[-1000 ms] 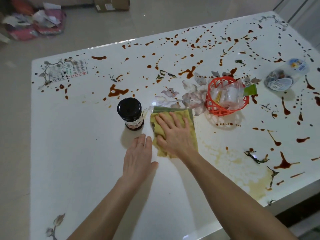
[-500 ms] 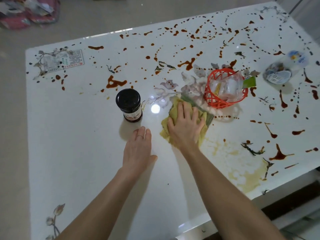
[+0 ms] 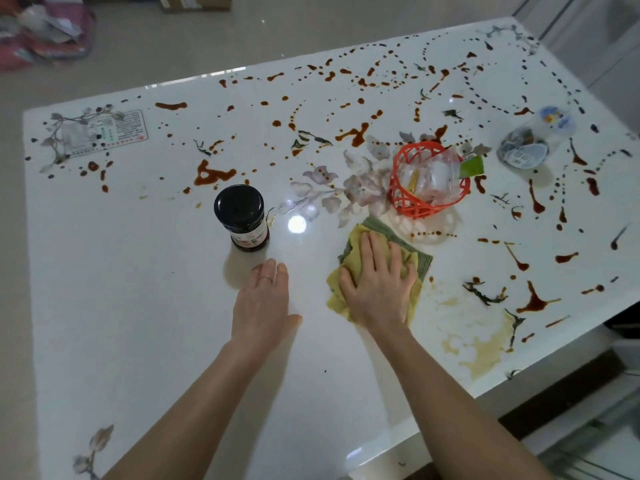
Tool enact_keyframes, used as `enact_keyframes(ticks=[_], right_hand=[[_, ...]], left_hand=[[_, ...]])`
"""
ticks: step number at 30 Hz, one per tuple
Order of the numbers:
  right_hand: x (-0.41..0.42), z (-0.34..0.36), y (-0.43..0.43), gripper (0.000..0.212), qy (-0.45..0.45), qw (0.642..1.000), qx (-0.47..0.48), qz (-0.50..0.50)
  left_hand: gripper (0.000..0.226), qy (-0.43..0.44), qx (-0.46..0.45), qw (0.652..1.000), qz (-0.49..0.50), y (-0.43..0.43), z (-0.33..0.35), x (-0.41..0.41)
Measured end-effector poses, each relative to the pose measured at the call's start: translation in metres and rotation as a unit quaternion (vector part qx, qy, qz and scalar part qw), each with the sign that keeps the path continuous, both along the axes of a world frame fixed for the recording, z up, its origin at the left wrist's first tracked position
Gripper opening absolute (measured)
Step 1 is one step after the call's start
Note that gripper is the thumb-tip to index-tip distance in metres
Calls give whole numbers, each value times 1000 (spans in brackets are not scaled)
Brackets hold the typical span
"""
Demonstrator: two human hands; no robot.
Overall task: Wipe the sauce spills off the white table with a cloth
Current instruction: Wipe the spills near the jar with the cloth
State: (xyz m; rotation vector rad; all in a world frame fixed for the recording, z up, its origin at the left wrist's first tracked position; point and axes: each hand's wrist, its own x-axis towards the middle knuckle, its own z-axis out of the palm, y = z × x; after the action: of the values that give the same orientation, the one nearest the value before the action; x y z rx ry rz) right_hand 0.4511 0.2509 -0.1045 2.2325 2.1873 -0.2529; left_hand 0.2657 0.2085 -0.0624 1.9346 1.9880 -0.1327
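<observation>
A yellow-green cloth [image 3: 417,263] lies flat on the white table [image 3: 121,306], just in front of the orange basket. My right hand [image 3: 379,282] presses on it with straight, spread fingers. My left hand [image 3: 263,303] rests flat on the bare tabletop, a little left of the cloth and in front of the jar. Red-brown sauce spills [image 3: 211,174] dot the far half and the right side of the table. A pale yellow smear [image 3: 485,351] shows near the right front edge.
A dark jar with a black lid [image 3: 240,216] stands just beyond my left hand. An orange plastic basket [image 3: 427,180] with bags sits behind the cloth. A clear bag of small items [image 3: 526,148] lies at the far right. A paper label [image 3: 104,131] is at the far left.
My right hand has slid the cloth to the right, from beside the jar to a spot in front of the basket. My left hand has stayed put.
</observation>
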Motion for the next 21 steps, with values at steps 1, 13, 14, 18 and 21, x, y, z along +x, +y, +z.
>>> enact_keyframes(ticks=[1,13,14,18,21], right_hand=[[6,1,13,76,-4,1000,-7,-27],[16,-2,15,75,-7,998,11,-68],[13,-3,16,75,-6,997,16,-81],[2,-8,-26,73,5,996,42,-78],[20,-10,-29,74,-3,999,42,-34]], left_hand=[[94,1,-2,1000,-1,0,0,0],[93,8,13,1000,-15,0,-6,-2],[93,9,11,1000,-14,0,-6,-3],[92,16,7,1000,-17,-2,-6,-2],[92,10,7,1000,-13,0,-4,-2]])
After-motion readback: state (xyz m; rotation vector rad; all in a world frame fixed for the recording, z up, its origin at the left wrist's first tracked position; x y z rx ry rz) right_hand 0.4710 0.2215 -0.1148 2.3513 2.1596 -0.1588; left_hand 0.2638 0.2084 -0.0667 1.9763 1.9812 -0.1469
